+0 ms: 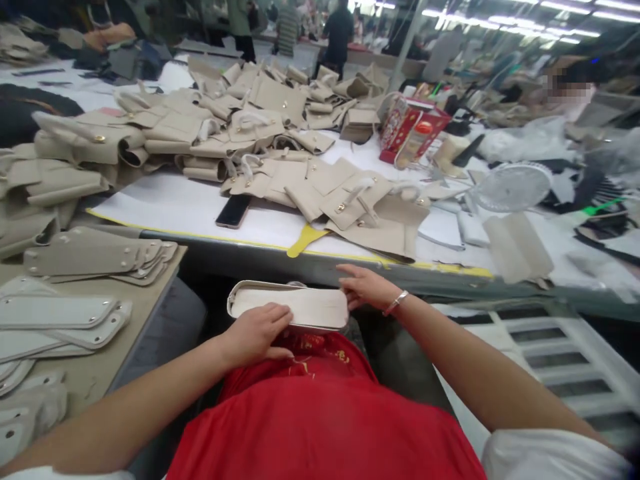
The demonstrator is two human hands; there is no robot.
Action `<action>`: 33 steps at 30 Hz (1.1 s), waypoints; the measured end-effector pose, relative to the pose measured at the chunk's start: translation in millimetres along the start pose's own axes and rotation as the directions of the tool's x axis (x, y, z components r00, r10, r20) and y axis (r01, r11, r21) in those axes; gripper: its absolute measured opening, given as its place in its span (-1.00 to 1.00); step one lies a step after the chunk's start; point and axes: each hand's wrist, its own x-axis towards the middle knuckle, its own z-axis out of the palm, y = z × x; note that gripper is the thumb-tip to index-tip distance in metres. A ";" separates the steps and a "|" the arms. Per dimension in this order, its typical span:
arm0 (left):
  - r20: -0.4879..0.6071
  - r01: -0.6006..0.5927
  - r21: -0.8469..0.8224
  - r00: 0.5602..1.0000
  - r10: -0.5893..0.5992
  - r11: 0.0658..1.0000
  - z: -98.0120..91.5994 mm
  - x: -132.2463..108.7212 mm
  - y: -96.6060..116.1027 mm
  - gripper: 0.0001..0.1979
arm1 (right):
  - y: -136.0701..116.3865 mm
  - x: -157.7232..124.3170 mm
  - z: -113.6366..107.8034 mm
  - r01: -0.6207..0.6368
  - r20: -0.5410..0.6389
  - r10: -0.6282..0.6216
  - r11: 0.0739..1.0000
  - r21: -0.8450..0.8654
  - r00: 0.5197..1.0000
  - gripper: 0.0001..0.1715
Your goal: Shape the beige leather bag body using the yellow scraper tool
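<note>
A flat, beige oblong leather bag panel (310, 308) with rounded ends rests over my lap, just below the table edge. My left hand (257, 333) lies on its near left part, fingers curled over the edge and gripping it. My right hand (365, 287) touches the panel's right end, fingers partly spread and resting on it. A bracelet sits on my right wrist. A red apron (320, 413) covers my lap.
The white work table (200, 213) carries heaps of beige bag pieces (280, 140), a dark phone (233, 211), a yellow tab (305, 240), a red box (407, 130) and a small white fan (510, 188). Stacked pale strips (75, 293) lie on a side table at left. People stand far behind.
</note>
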 end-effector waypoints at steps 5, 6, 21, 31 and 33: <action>0.063 -0.082 0.126 0.995 0.074 0.989 -4.3 19.3 3.0 -0.33 | 45.2 -5.8 -3.6 -0.064 0.175 0.067 0.998 -0.023 0.982 -0.44; 0.079 -0.117 0.150 0.991 0.106 0.982 -5.0 25.2 4.3 -0.33 | 50.7 -5.2 0.1 -0.021 0.138 0.027 0.999 -0.045 0.990 -0.45; 0.257 -0.256 -0.066 0.929 0.265 0.964 -12.0 47.9 -5.4 -0.39 | 49.1 -12.8 11.0 0.143 -0.169 -0.166 0.979 -0.142 0.972 -0.35; 0.343 -0.336 0.052 0.890 0.299 0.940 -16.9 59.2 -12.7 -0.52 | 78.0 -8.2 -2.6 0.079 -0.049 -0.062 0.809 0.582 0.997 -0.50; 0.353 -0.345 0.080 0.887 0.297 0.935 -14.4 59.2 -13.5 -0.51 | 99.7 4.0 6.8 -0.038 0.003 0.054 0.662 0.748 0.999 -0.61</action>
